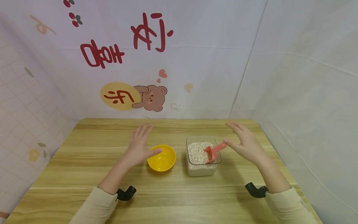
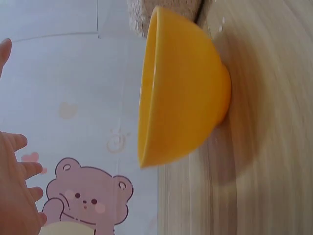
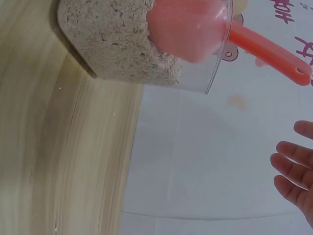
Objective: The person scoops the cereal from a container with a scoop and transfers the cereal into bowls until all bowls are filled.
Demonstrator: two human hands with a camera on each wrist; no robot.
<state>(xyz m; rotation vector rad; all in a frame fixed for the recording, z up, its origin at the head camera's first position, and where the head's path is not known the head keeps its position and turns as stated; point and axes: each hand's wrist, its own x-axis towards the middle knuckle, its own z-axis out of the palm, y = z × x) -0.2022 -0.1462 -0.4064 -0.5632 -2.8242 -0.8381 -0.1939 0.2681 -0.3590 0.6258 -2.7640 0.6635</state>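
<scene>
My left hand (image 1: 139, 148) is raised beside a yellow bowl (image 1: 165, 161), fingers straight and spread, thumb reaching over the bowl's rim as seen from the head. In the left wrist view a gap shows between the fingers (image 2: 20, 169) and the bowl (image 2: 188, 93). A clear square container (image 1: 202, 172) of oat-like flakes (image 1: 197, 152) stands to the right of the bowl. Its pink scoop (image 1: 214, 153) lies partly in the flakes, handle leaning over the right rim. Near that handle hovers my right hand (image 1: 247, 144), fingers extended and holding nothing; the right wrist view shows it apart from the scoop (image 3: 269, 51).
Both things stand on a wood-grain table (image 1: 173, 199), with a few stray flakes near them. A white printed cloth (image 1: 209, 62) hangs behind the table and along its sides. Black curved pieces (image 1: 127, 193) sit at both wrists.
</scene>
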